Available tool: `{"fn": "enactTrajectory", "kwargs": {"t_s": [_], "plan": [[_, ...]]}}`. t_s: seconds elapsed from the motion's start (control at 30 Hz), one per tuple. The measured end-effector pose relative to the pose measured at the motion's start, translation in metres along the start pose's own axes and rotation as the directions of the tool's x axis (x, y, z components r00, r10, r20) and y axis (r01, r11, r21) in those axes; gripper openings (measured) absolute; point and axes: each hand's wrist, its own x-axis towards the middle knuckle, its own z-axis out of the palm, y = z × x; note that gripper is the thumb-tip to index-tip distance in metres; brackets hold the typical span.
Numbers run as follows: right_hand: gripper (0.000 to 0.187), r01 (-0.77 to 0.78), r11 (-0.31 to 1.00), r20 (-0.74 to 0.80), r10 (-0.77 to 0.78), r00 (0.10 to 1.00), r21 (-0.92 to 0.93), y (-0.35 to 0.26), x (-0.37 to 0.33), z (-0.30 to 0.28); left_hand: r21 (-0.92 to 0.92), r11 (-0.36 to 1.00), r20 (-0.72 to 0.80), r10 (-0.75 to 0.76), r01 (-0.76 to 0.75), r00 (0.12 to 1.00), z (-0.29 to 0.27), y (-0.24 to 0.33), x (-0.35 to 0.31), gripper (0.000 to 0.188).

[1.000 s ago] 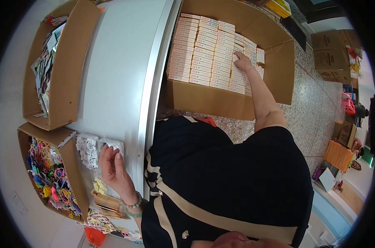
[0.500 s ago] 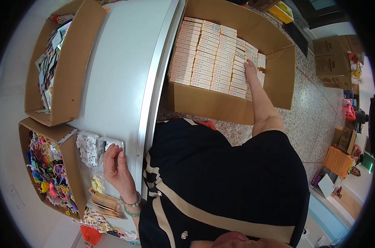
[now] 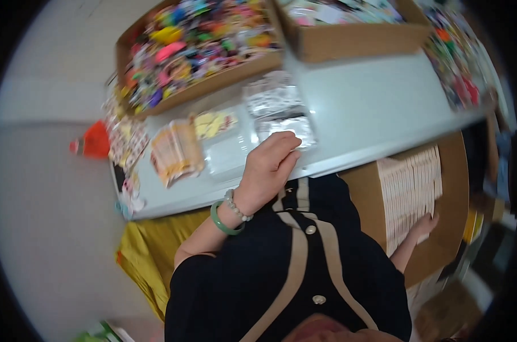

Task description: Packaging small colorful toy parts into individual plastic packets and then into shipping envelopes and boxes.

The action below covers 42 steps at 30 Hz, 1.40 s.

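My left hand [image 3: 270, 174], with a bead bracelet and a green bangle at the wrist, is over the table's near edge. Its fingers curl together toward the thumb, and their undersides are hidden. Just past the fingertips lies a clear tray of silvery pieces [image 3: 287, 128], beside a second clear tray with dark-specked pieces [image 3: 272, 94]. Down at the right, my right hand [image 3: 422, 226] reaches into a cardboard carton [image 3: 358, 196] and rests against rows of small white boxes [image 3: 407, 191]. Blur hides how those fingers are set.
A carton of colourful trinkets [image 3: 204, 45] stands on the table [image 3: 361, 102], with another carton of packets [image 3: 355, 41] right of it. Tan packets [image 3: 177, 151] and yellow pieces [image 3: 215, 123] lie left of my hand. Yellow cloth [image 3: 150, 256] hangs below the table's left end.
The view has swung toward the table, so the carton of small boxes now sits lower right. My left hand remains near the trays, its fingers more bent; my right hand stays at the boxes.
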Motion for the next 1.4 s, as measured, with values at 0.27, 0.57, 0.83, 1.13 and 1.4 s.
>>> {"fn": "enactTrajectory", "kwargs": {"t_s": [0.27, 0.57, 0.83, 1.13, 1.4], "plan": [[0.025, 0.180, 0.794, 0.215, -0.363, 0.907, 0.580, -0.305, -0.023, 0.034, 0.541, 0.691, -0.659, -0.007, 0.480, 0.752, -0.103, -0.075, -0.056, 0.023], [0.026, 0.449, 0.256, 0.043, -0.901, 0.433, 0.856, -0.478, -0.120, 0.042, 0.077, 0.279, -0.702, -0.667, 0.957, 0.251, -0.166, -0.176, -0.116, 0.079], [0.023, 0.378, 0.179, 0.096, -0.969, 0.228, 0.908, -0.508, -0.172, 0.030, -0.260, 0.622, -0.736, -0.623, 0.739, 0.266, -0.171, -0.193, -0.135, 0.082], [0.026, 0.150, 0.372, 0.381, -0.924, -0.034, 0.916, -0.542, -0.222, -0.009, -0.649, 0.740, -0.626, -0.651, 0.177, 0.429, -0.156, -0.102, -0.104, 0.093], [0.030, -0.659, 0.648, 0.707, -0.664, -0.243, 0.382, -0.568, -0.264, -0.019, 0.347, 0.891, -0.454, -0.112, 0.291, 0.884, -0.083, -0.022, -0.072, 0.093]]}}
